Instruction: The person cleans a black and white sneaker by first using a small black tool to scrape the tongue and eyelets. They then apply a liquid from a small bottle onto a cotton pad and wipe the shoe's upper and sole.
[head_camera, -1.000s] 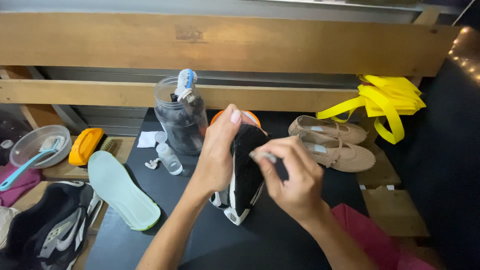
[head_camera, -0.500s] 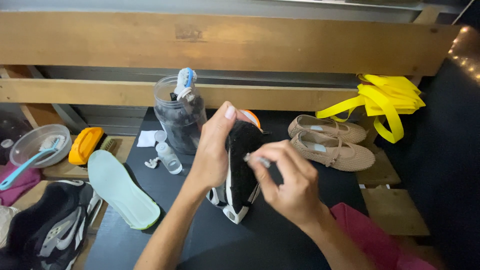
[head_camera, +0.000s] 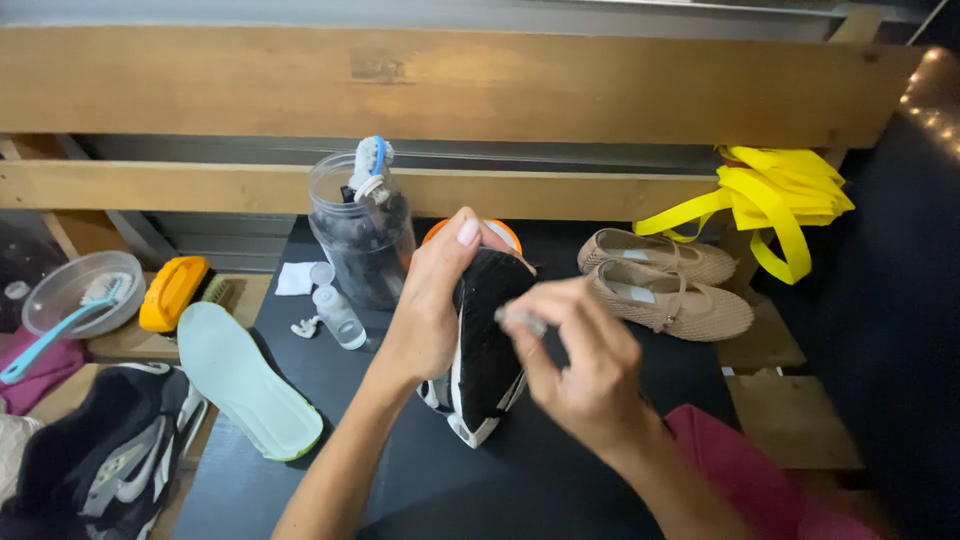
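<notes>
Both hands (head_camera: 430, 310) (head_camera: 585, 365) curl around upright black sneaker (head_camera: 487, 345).

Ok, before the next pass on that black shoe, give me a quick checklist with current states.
1. Left hand grips the shoe: ok, fingers wrap its upper edge.
2. Shoe steadied on the dark mat: ok, its lower end rests there, upright.
3. Right hand has a tool on the shoe: cannot tell, something small and blurred sits at the fingertips.
4. Brush jar clear of the hands: ok, behind the left hand, apart.
5. Small bottle upright: not ok, it leans on the mat.
6. Insole out of the way: ok, left of the forearm.
</notes>
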